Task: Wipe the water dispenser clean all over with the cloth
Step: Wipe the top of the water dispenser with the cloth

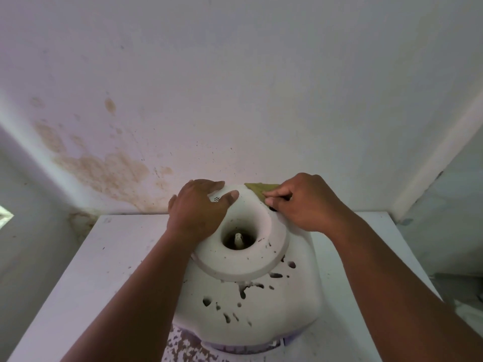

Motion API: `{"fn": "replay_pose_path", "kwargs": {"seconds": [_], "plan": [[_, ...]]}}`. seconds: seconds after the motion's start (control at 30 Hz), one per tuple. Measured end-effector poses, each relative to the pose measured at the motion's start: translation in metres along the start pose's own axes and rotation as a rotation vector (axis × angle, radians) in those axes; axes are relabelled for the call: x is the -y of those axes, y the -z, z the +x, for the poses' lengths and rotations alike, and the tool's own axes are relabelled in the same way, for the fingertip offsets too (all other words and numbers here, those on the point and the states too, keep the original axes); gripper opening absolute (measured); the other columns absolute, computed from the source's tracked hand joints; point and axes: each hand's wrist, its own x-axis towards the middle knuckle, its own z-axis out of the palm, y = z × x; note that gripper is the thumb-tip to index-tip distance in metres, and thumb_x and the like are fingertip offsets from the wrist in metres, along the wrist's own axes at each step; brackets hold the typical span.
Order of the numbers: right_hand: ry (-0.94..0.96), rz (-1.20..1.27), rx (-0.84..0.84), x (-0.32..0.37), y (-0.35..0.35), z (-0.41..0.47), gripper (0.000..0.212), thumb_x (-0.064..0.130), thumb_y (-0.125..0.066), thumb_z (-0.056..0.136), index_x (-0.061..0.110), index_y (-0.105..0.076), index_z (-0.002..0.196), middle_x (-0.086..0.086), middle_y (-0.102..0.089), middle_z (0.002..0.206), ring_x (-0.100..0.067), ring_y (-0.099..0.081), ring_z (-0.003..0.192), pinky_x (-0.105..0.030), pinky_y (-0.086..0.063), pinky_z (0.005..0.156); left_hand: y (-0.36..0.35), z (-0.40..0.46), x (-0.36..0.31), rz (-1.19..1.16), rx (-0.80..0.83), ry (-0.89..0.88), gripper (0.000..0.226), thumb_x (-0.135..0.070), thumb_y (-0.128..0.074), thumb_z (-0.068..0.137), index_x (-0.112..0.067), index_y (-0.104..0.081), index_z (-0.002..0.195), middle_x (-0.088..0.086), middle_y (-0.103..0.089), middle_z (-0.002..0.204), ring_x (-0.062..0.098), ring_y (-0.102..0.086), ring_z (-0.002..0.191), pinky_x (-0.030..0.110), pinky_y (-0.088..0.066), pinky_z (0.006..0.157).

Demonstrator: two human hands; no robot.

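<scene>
White plastic, dotted with dark spots: that is the water dispenser (pixel 243 296), sitting on the white worktop (pixel 104 262) close to the stained wall (pixel 109 173). The right hand (pixel 303 202) pinches the green cloth (pixel 257 189) at the far edge of the dispenser's round top ring. The left hand (pixel 201 207) lies flat with straight fingers on the ring's left side, holding nothing. Wiping looks only just begun. Next, the cloth should probably rub round the ring, then down over the spotty front.

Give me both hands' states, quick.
Left hand: open, fingers flat on the dirty white plastic water dispenser.
Right hand: fingers curled on the olive-green cloth.
</scene>
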Motion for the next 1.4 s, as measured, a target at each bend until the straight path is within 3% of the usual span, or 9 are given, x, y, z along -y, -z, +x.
{"fn": "replay_pose_path", "kwargs": {"seconds": [0.2, 0.43, 0.6, 0.8, 0.93, 1.03, 1.2, 1.3, 1.4], "plan": [[0.015, -0.019, 0.022, 0.019, -0.004, 0.015, 0.019, 0.038, -0.072, 0.093, 0.032, -0.078, 0.11, 0.012, -0.075, 0.113, -0.001, -0.067, 0.095, -0.003, -0.036, 0.071, 0.0, 0.001, -0.007, 0.131, 0.103, -0.039, 0.049, -0.059, -0.043, 0.103, -0.042, -0.051, 0.148, -0.007, -0.046, 0.157, 0.019, -0.034, 0.149, 0.055, -0.023, 0.124], [0.002, 0.021, 0.033, 0.003, 0.0, 0.0, 0.014, 0.04, -0.078, 0.086, 0.038, -0.08, 0.1, 0.034, -0.064, 0.099, 0.026, -0.051, 0.071, 0.008, -0.034, 0.066, -0.003, -0.006, -0.005, 0.137, 0.117, -0.133, 0.044, -0.057, -0.033, 0.106, -0.05, -0.046, 0.148, -0.012, -0.041, 0.162, 0.017, -0.018, 0.157, 0.052, -0.009, 0.128], [-0.004, 0.029, 0.018, 0.011, -0.004, 0.025, 0.013, 0.035, -0.073, 0.093, 0.033, -0.081, 0.104, 0.018, -0.076, 0.104, 0.012, -0.059, 0.078, 0.003, -0.034, 0.067, -0.003, -0.006, -0.008, 0.125, 0.111, -0.142, 0.042, -0.053, -0.036, 0.107, -0.047, -0.052, 0.145, -0.014, -0.044, 0.159, 0.016, -0.025, 0.155, 0.047, -0.015, 0.127], [-0.031, -0.033, -0.053, -0.01, 0.0, 0.004, 0.014, 0.029, -0.073, 0.092, 0.035, -0.08, 0.103, 0.019, -0.074, 0.109, 0.002, -0.066, 0.1, 0.007, -0.032, 0.073, -0.001, -0.009, -0.009, 0.078, 0.068, -0.139, 0.039, -0.051, -0.044, 0.106, -0.044, -0.06, 0.141, -0.014, -0.053, 0.152, 0.014, -0.04, 0.145, 0.044, -0.028, 0.122], [0.011, -0.015, -0.09, -0.016, 0.0, -0.008, 0.014, 0.029, -0.075, 0.091, 0.034, -0.08, 0.103, 0.018, -0.076, 0.107, 0.001, -0.065, 0.102, -0.001, -0.039, 0.09, -0.001, -0.009, -0.009, 0.067, 0.057, -0.148, 0.039, -0.051, -0.045, 0.106, -0.043, -0.06, 0.14, -0.015, -0.054, 0.149, 0.011, -0.042, 0.142, 0.039, -0.029, 0.12], [0.062, -0.037, -0.053, -0.006, -0.002, 0.008, 0.017, 0.029, -0.069, 0.096, 0.032, -0.079, 0.109, 0.013, -0.076, 0.112, -0.01, -0.065, 0.108, -0.027, -0.045, 0.104, -0.001, -0.008, -0.008, 0.077, 0.06, -0.147, 0.039, -0.052, -0.044, 0.106, -0.043, -0.06, 0.14, -0.015, -0.054, 0.149, 0.012, -0.043, 0.14, 0.042, -0.031, 0.12], [0.085, 0.004, -0.003, -0.001, -0.001, 0.016, 0.017, 0.026, -0.068, 0.097, 0.029, -0.079, 0.11, 0.012, -0.075, 0.114, -0.012, -0.066, 0.111, -0.033, -0.044, 0.108, -0.002, -0.006, -0.007, 0.068, 0.062, -0.124, 0.039, -0.054, -0.045, 0.104, -0.045, -0.061, 0.139, -0.016, -0.055, 0.148, 0.012, -0.049, 0.136, 0.044, -0.034, 0.118], [0.087, -0.033, -0.018, -0.012, 0.004, -0.001, 0.019, 0.027, -0.071, 0.094, 0.034, -0.078, 0.11, 0.016, -0.075, 0.112, -0.01, -0.064, 0.11, -0.025, -0.047, 0.1, -0.003, -0.007, -0.006, 0.059, 0.052, -0.126, 0.039, -0.055, -0.046, 0.104, -0.045, -0.061, 0.138, -0.017, -0.055, 0.148, 0.011, -0.047, 0.137, 0.042, -0.034, 0.118], [0.085, -0.006, -0.065, -0.024, 0.004, -0.018, 0.02, 0.028, -0.071, 0.094, 0.04, -0.078, 0.108, 0.033, -0.068, 0.108, -0.003, -0.055, 0.098, -0.005, -0.035, 0.083, -0.003, -0.008, -0.005, 0.059, 0.042, -0.135, 0.039, -0.054, -0.046, 0.103, -0.045, -0.062, 0.138, -0.017, -0.055, 0.147, 0.01, -0.047, 0.137, 0.04, -0.034, 0.117]]}}
